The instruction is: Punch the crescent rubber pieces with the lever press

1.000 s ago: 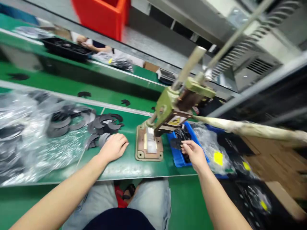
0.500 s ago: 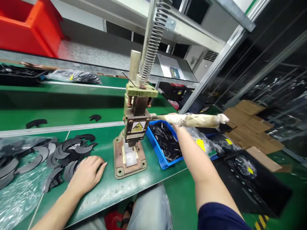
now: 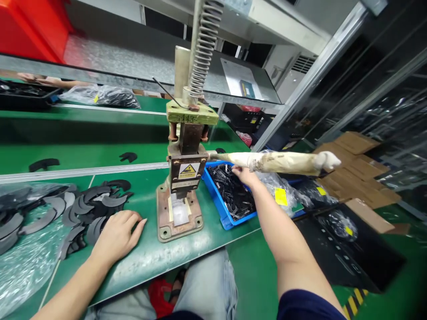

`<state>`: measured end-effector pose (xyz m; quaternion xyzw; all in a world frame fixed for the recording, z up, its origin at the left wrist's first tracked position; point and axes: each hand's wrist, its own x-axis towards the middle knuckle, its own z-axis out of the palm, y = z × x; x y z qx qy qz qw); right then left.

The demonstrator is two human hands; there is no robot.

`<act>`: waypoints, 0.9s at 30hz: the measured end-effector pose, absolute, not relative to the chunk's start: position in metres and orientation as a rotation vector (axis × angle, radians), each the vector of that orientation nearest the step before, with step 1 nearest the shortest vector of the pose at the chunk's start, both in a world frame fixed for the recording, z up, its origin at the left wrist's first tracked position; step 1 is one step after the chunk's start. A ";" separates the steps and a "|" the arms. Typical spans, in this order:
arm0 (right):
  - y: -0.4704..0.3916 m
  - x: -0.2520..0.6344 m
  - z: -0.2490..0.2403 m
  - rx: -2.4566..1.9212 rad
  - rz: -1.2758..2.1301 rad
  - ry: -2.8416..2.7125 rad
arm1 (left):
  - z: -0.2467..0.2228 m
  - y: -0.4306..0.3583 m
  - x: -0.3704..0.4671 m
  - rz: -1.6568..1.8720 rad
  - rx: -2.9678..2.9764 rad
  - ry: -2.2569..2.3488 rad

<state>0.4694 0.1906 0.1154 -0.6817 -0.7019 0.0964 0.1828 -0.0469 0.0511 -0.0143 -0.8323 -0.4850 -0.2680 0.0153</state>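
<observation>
My left hand (image 3: 119, 235) lies on the green bench with its thumb apart and nothing held. Its fingertips are beside a heap of curved black pieces (image 3: 82, 206). My right hand (image 3: 245, 174) reaches over the blue bin (image 3: 216, 205), under the press lever, with its fingers pinched at the small black plastic parts (image 3: 230, 191). What is between those fingertips is too small to make out. Between my hands stands a hand press (image 3: 188, 173), its lever (image 3: 283, 162) wrapped in pale tape and pointing right. A pale block (image 3: 180, 213) sits on its base below the ram.
Clear plastic sheeting (image 3: 30, 266) spreads under the curved pieces at left. Two curved pieces lie farther back. A metal shelf (image 3: 133, 58) with a red bin (image 3: 33, 26) crosses above. Bagged parts (image 3: 280, 191) stand right of the blue bin. Another person's hands (image 3: 43, 80) show at far left.
My right hand has come out from behind the lever, down and left over the black parts in the bin. My left hand has barely moved. The view has shifted slightly.
</observation>
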 end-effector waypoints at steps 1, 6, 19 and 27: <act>0.178 0.471 0.113 -1.997 0.315 -2.041 | -0.014 0.051 -0.047 -0.829 -2.588 -1.502; 0.127 0.463 0.100 -2.224 0.336 -2.242 | -0.012 0.049 -0.046 -0.743 -2.551 -1.465; 0.088 0.432 0.111 -1.989 0.177 -1.752 | -0.006 0.040 -0.045 -0.749 -2.461 -1.445; 0.031 0.372 0.106 -1.454 0.624 -1.315 | 0.025 0.007 -0.009 -1.254 -2.459 -1.474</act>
